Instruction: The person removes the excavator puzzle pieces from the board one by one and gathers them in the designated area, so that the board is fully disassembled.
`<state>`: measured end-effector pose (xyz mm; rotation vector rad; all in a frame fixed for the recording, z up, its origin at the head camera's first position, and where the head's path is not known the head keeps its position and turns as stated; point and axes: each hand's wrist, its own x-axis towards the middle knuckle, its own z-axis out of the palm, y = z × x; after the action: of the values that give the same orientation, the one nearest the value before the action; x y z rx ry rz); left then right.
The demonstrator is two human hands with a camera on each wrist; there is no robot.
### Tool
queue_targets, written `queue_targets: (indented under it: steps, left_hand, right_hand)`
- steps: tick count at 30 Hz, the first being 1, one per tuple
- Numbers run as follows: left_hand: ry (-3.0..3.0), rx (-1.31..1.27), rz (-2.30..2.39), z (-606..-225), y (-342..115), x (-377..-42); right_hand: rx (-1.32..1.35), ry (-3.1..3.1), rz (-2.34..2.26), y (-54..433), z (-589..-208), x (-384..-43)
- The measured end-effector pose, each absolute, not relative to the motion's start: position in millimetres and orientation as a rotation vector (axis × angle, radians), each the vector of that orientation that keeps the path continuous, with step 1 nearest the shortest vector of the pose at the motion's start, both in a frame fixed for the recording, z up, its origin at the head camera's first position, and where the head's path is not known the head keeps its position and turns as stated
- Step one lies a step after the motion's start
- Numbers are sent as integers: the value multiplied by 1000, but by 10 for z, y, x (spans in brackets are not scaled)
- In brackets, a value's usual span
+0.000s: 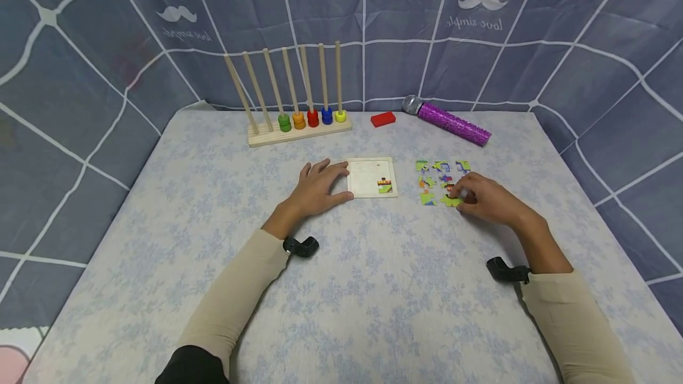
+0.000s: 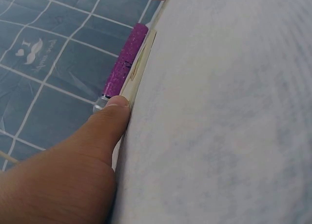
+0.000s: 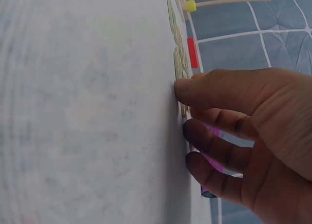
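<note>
My left hand (image 1: 320, 188) rests at the left edge of a shallow wooden puzzle tray (image 1: 363, 178), its thumb and fingers spread along that side. In the left wrist view the thumb (image 2: 107, 121) touches the rim of the tray. Two joined picture pieces (image 1: 385, 186) lie in the tray's lower right corner. Farther right, my right hand (image 1: 488, 199) pinches a green jigsaw piece (image 1: 451, 201) between thumb and forefinger at the lower right of a group of loose pieces (image 1: 427, 182). The other fingers curl beside it in the right wrist view, low over the table.
Behind the tray stands a wooden peg rack (image 1: 299, 134) with coloured rings on some of its upright rods. A red block (image 1: 383, 119) and a purple glittery microphone (image 1: 453, 123) lie along the back edge. A patterned cloth covers the table (image 1: 384, 289), with grid-patterned curtain (image 1: 373, 16) around it.
</note>
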<state>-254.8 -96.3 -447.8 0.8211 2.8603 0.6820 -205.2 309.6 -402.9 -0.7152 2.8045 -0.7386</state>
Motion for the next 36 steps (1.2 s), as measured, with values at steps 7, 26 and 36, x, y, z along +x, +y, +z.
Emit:
queue_targets:
  steps: [7, 26, 36]
  left_hand:
    - [2857, 823, 690, -4471, -972, -2561]
    - [2843, 835, 702, -4480, -968, -2555]
    - [2850, 823, 692, -4471, -965, -2549]
  right_hand:
    - [-677, 2785, -768, 3046, -3964, -2092]
    - [-884, 2661, -602, 1828, -3862, -2588]
    - [-755, 2585, -649, 1734, -3973, -2633]
